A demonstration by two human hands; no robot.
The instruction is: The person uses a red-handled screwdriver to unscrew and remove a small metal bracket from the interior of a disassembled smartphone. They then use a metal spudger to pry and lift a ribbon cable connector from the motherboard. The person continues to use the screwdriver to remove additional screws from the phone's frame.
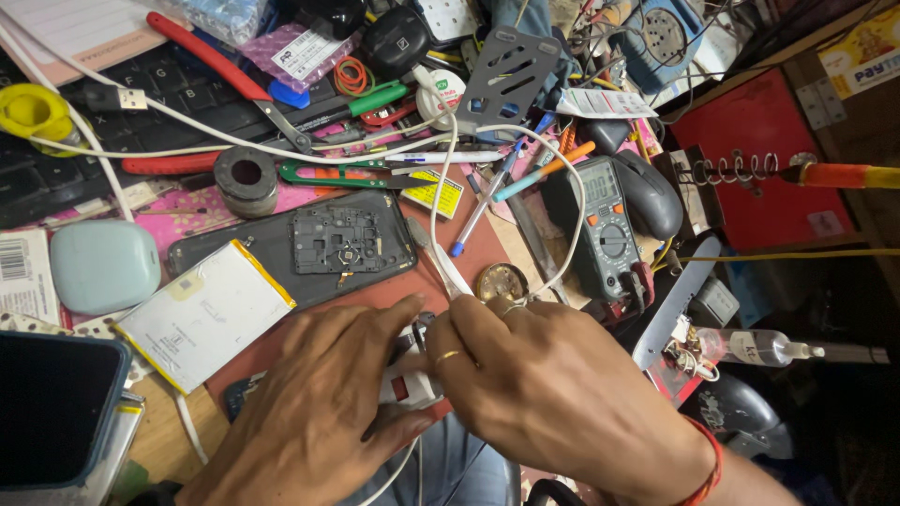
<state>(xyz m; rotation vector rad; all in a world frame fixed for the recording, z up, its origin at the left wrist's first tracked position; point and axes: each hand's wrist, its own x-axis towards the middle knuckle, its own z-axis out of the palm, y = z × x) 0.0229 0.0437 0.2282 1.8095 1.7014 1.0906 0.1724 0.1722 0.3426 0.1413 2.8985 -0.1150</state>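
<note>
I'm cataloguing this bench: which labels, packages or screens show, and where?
Multimeter: right of centre, dark body, grey screen.
Yellow label: centre, rectangular, black print.
Barcode label: left edge, white.
Pink packet: top, white sticker.
Dark screen: bottom left, blue-edged.

My view is evenly lit from above, bright across the middle of the bench and falling to near black in the lower right corner. The battery (204,314) shows soft glare on its silver face. Both hands cast only faint shadows. Focus is sharp at the centre; edges bow outward slightly, and the dark phone (52,408) at lower left looks soft.
</note>
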